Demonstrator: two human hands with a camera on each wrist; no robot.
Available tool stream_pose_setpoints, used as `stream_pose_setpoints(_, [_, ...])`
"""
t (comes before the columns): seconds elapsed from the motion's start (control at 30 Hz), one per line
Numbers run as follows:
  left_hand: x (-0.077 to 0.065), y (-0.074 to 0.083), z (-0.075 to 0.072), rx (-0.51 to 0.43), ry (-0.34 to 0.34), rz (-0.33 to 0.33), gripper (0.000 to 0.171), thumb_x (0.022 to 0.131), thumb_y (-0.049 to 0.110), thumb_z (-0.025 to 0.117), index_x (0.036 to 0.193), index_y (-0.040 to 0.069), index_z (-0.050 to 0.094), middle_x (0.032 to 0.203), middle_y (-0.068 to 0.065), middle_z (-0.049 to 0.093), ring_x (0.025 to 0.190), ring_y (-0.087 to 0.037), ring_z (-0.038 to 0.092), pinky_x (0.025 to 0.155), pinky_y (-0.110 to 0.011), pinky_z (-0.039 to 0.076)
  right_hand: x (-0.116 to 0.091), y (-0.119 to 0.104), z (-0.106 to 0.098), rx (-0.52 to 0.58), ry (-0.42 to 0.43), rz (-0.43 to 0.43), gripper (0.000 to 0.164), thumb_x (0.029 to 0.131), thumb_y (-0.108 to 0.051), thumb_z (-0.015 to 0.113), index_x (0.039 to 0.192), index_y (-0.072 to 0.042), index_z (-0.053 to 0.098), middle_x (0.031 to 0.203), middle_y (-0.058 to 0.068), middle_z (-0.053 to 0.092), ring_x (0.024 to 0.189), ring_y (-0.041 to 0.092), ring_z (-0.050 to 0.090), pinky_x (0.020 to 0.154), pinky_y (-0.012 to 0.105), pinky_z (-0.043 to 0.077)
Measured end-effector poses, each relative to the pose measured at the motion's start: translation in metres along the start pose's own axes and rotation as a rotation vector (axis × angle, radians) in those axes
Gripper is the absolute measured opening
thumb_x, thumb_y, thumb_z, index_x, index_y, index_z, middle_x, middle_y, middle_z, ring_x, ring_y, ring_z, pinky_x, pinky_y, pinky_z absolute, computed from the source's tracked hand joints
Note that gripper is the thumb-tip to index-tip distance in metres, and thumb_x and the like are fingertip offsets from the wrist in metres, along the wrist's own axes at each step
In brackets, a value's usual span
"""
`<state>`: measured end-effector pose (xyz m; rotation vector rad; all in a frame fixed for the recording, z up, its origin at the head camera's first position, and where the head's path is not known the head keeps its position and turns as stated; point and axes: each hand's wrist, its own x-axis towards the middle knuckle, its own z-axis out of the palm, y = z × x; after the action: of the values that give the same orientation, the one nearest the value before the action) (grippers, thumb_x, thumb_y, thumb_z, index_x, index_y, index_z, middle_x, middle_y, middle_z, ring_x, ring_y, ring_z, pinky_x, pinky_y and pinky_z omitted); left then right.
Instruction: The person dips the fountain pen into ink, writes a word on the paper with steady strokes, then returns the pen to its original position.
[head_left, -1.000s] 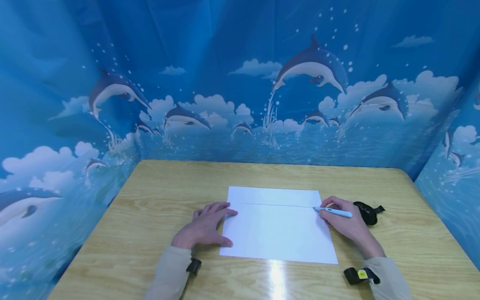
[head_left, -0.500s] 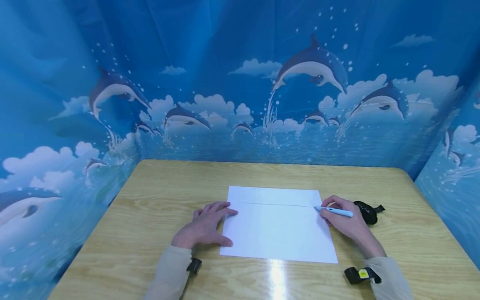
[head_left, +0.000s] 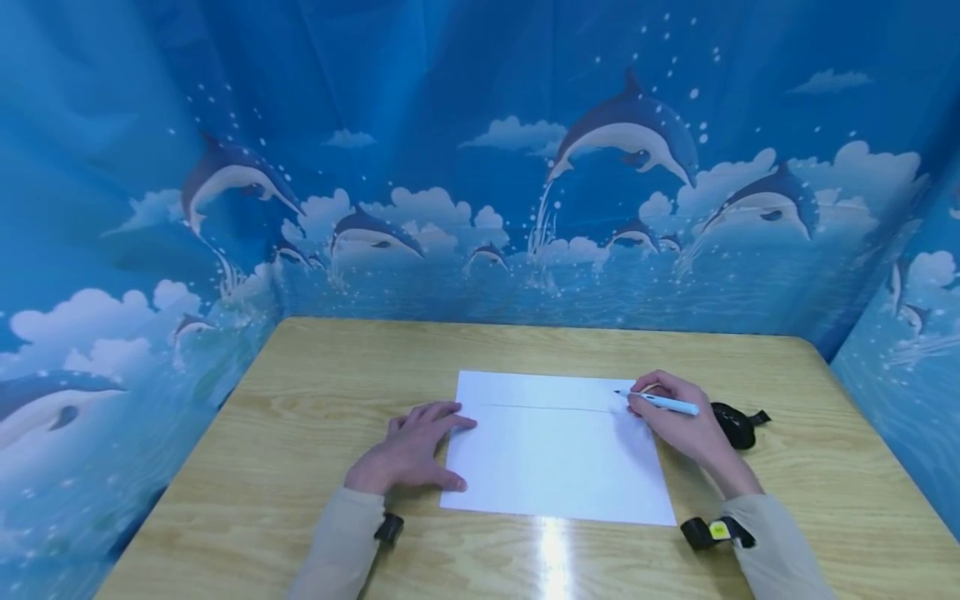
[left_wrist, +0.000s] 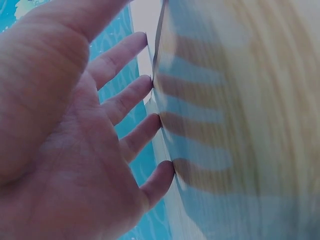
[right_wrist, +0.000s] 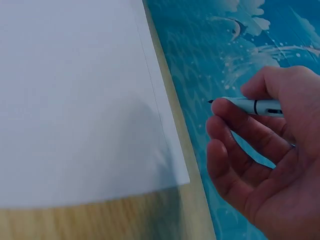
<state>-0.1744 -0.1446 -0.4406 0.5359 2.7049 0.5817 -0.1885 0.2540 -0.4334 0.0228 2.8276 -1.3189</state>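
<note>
A white sheet of paper (head_left: 555, 467) lies on the table, with one thin dark line (head_left: 547, 407) running across its upper part. My right hand (head_left: 682, 425) pinches a light blue pen (head_left: 671, 404) between thumb and fingers over the sheet's upper right. In the right wrist view the pen's dark nib (right_wrist: 210, 102) shows raised off the paper, above the drawn line. Fingers spread, my left hand (head_left: 408, 450) rests at the sheet's left edge, its thumb and index fingertip on the paper. The left wrist view shows those spread fingertips (left_wrist: 166, 170) touching down on the surface.
Just behind my right hand lies a small black pouch-like object (head_left: 735, 426) with a short strap. The wood-grain table (head_left: 337, 367) reaches back to a blue dolphin-print curtain (head_left: 420, 283). Dark straps with small devices sit on both wrists.
My right hand has lifted the pen from the line's right end and moved slightly up and left, farther from me. The left hand stays in place on the paper.
</note>
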Motion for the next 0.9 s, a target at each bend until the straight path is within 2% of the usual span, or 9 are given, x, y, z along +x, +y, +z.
stream_pose_setpoints(0.13, [0.001,-0.001,-0.001,0.008,-0.004,0.000,0.081,0.075,0.051,0.087,0.147,0.034,0.053,0.167,-0.001,0.033,0.154,-0.037,0.027,0.118,-0.069,0.024,0.009,-0.011,0.009,0.007,-0.031,-0.038,0.022,0.097,-0.031,0.069,0.108,-0.013,0.067,0.093,0.004,0.076,0.079,0.021,0.064,0.064,0.027,0.049])
stream_pose_setpoints(0.37, [0.001,-0.001,-0.002,0.011,-0.008,0.002,0.081,0.075,0.051,0.087,0.147,0.034,0.053,0.167,-0.002,0.033,0.154,-0.038,0.027,0.118,-0.070,0.023,0.024,-0.025,0.032,0.042,-0.067,-0.092,0.014,0.096,-0.025,0.070,0.102,-0.013,0.069,0.094,0.002,0.079,0.089,0.016,0.069,0.070,0.027,0.052])
stream_pose_setpoints(0.5, [0.001,-0.002,-0.002,0.005,-0.005,0.007,0.082,0.075,0.051,0.087,0.147,0.033,0.053,0.167,-0.002,0.033,0.154,-0.038,0.027,0.117,-0.070,0.024,0.030,-0.029,0.045,0.057,-0.086,-0.127,0.012,0.096,-0.024,0.070,0.102,-0.014,0.070,0.096,0.003,0.079,0.083,0.015,0.067,0.069,0.027,0.050])
stream_pose_setpoints(0.67, [0.000,-0.002,-0.001,-0.002,-0.003,0.010,0.082,0.074,0.051,0.087,0.147,0.033,0.053,0.167,-0.002,0.033,0.154,-0.038,0.027,0.117,-0.070,0.024,0.037,-0.030,0.058,0.055,-0.089,-0.138,0.012,0.096,-0.027,0.070,0.102,-0.016,0.070,0.093,0.003,0.076,0.070,0.018,0.057,0.064,0.028,0.047])
stream_pose_setpoints(0.9, [0.000,-0.001,-0.002,0.002,-0.008,0.016,0.082,0.075,0.052,0.087,0.147,0.034,0.052,0.167,-0.001,0.032,0.154,-0.038,0.026,0.117,-0.070,0.023,0.045,-0.028,0.067,0.039,-0.062,-0.141,0.013,0.095,-0.027,0.070,0.101,-0.016,0.070,0.080,0.001,0.071,0.065,0.017,0.053,0.062,0.027,0.045])
